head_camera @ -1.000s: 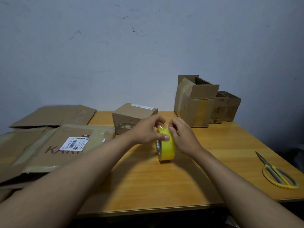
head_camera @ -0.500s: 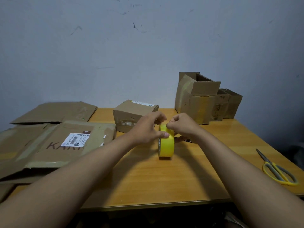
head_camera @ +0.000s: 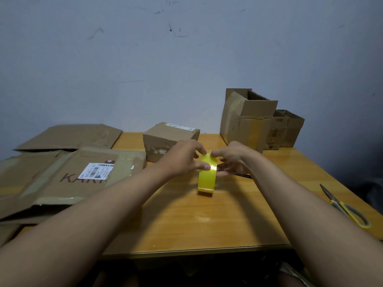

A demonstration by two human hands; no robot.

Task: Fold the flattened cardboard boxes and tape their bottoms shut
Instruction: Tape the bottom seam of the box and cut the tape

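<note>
While the yellow tape roll (head_camera: 206, 179) stands on edge on the counter (head_camera: 207, 220), just in front of the small closed box (head_camera: 170, 137), we see the left hand (head_camera: 182, 158) gripping its side and the right hand (head_camera: 232, 160) pinching its top edge. Flattened boxes (head_camera: 68, 175) lie left of the roll.

A makeshift packing corner in a plain room.

We see a wooden table (head_camera: 207, 224) pushed against a scuffed, bare wall (head_camera: 186, 69), with used flattened cardboard boxes (head_camera: 68, 175), folded boxes (head_camera: 248, 125), yellow tape (head_camera: 206, 181) and scissors (head_camera: 346, 208) on it.
</note>
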